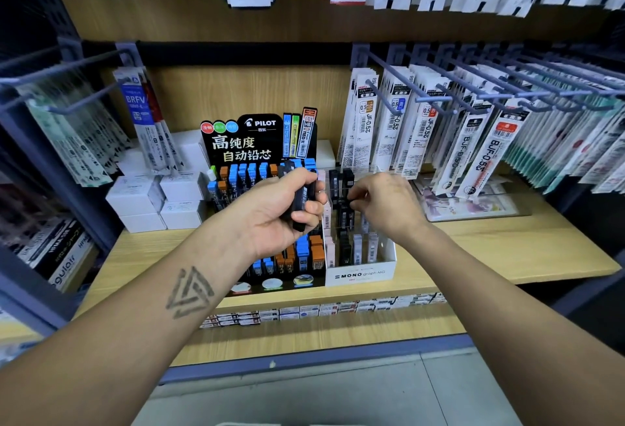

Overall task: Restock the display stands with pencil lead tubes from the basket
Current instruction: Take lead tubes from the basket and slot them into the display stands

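Pencil lead tubes, black (pixel 299 200): a small bundle clamped in the left hand (pixel 277 212), fingers curled round them, held in front of the two display stands on the wooden shelf (pixel 473 249).

Left to right:
- Far left: refill packets (pixel 145 127) hanging on metal hooks (pixel 67 67), one marked BRFV. Beneath them, stacked white boxes (pixel 159 199) on the shelf.
- Left forearm carries a triangular tattoo (pixel 187 292).
- Black Pilot stand (pixel 260 141), upright back card with Chinese lettering; tiered rows of blue and orange tubes (pixel 306 253), standing upright in slots. The left hand hides part of the middle rows.
- White Mono stand (pixel 362 275) touching the Pilot stand's right side. Holds black tubes at back, black and pale grey tubes nearer front, pale pink ones along its left edge.
- Right hand (pixel 382 204) over the Mono stand, fingers bent down, tips pinching one black tube (pixel 345 212) in a middle row. Whether it is fully seated in its slot: cannot tell.
- Right: rows of hanging refill packs (pixel 422 134) marked JF-0.5 and BUF-0.5, on hooks. Behind the Mono stand, a clear tray (pixel 473 205) with printed cards.
- Shelf front edge: strip of small price labels (pixel 321 310).

Basket not in view.
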`<action>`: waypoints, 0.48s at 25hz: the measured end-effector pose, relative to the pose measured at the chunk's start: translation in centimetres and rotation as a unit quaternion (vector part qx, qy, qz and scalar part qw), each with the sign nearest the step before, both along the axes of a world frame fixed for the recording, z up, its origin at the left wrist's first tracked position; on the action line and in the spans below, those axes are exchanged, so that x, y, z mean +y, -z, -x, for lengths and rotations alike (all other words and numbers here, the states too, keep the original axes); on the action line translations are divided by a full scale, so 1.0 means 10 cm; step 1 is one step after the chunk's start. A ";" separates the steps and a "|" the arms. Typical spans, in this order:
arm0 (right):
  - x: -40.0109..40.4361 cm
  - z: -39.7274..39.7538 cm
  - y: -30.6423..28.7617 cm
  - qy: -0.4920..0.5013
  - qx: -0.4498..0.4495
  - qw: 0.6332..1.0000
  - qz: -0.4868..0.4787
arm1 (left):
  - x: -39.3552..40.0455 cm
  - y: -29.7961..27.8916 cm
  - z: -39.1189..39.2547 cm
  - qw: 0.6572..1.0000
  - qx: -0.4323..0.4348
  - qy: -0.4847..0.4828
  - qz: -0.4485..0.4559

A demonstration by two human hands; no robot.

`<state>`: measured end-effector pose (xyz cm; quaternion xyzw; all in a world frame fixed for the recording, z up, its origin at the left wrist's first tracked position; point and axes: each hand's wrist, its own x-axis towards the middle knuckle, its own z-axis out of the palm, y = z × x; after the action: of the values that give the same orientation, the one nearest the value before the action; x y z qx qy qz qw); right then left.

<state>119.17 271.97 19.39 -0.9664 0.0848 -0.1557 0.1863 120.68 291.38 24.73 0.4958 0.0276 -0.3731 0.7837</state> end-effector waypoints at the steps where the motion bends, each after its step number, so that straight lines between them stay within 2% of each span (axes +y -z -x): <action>1: 0.00 0.01 0.01 0.009 0.003 1.000 0.009 | 0.00 0.00 0.00 1.000 0.000 0.000 0.000; 8: 0.02 0.03 -0.04 0.004 -0.027 0.997 0.068 | 0.00 0.03 0.01 1.000 0.005 0.007 -0.007; 10: 0.00 0.04 -0.08 0.007 -0.052 0.998 0.046 | -0.01 0.06 0.00 1.000 0.011 0.010 -0.012; 12: 0.00 0.04 -0.14 0.016 -0.080 0.996 -0.036 | -0.03 0.10 0.00 1.000 0.019 0.012 -0.013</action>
<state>118.73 271.98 20.81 -0.9419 0.0904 -0.2325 0.2250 120.66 291.05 23.74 0.4989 0.0408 -0.3914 0.7722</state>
